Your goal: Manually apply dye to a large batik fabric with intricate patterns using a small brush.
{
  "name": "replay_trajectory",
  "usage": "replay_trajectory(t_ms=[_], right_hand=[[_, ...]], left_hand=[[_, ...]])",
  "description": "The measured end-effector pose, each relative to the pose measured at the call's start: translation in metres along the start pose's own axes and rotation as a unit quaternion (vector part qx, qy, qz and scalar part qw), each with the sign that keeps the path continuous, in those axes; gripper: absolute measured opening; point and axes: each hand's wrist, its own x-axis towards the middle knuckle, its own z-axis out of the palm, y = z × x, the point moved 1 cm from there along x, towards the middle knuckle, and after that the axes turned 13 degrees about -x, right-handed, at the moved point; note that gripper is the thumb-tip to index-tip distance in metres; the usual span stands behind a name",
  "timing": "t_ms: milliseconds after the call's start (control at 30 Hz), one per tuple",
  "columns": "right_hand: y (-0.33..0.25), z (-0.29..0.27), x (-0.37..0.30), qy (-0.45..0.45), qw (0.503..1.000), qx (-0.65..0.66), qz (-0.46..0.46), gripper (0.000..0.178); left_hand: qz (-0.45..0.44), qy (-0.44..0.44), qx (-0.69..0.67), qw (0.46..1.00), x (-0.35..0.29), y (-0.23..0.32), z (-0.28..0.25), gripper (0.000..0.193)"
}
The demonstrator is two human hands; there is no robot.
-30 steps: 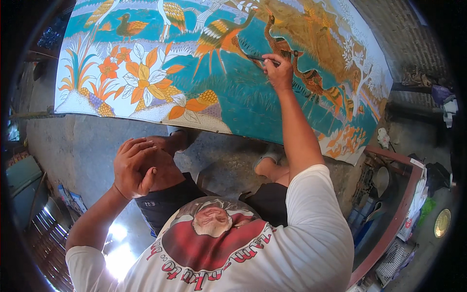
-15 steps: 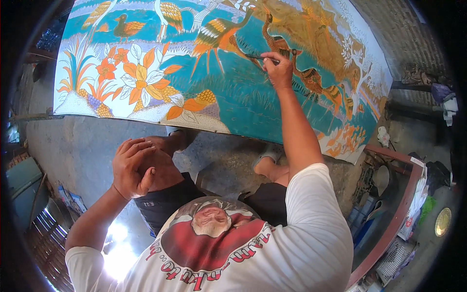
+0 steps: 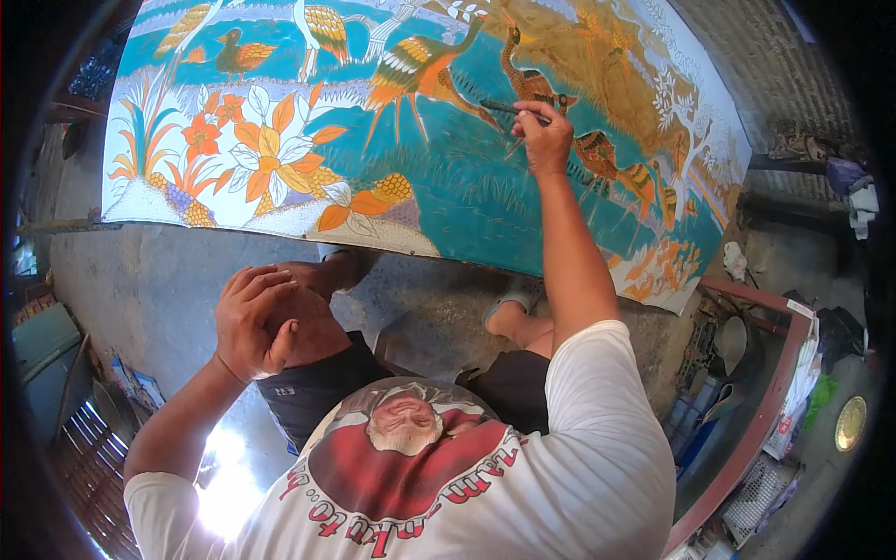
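Shifted slightly against the painted cloth [image 3: 467, 187] since a moment ago: right hand [image 3: 544, 135], fingers pinched around a thin brush [image 3: 509, 109], tip touching a brown bird. Left hand [image 3: 252, 317] open, palm resting flat on raised knee [image 3: 308, 322].

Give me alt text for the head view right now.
A seated person's right hand holds a thin brush against a large painted cloth of birds and orange flowers. The left hand rests on the left knee, above a concrete floor.
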Motion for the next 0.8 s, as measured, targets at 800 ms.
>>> replay_trajectory(t_ms=[800], right_hand=[[-0.015, -0.244, -0.206, 0.168, 0.902, 0.364, 0.160, 0.025]], left_hand=[[-0.218, -0.189, 0.040, 0.957, 0.036, -0.005, 0.009, 0.044]])
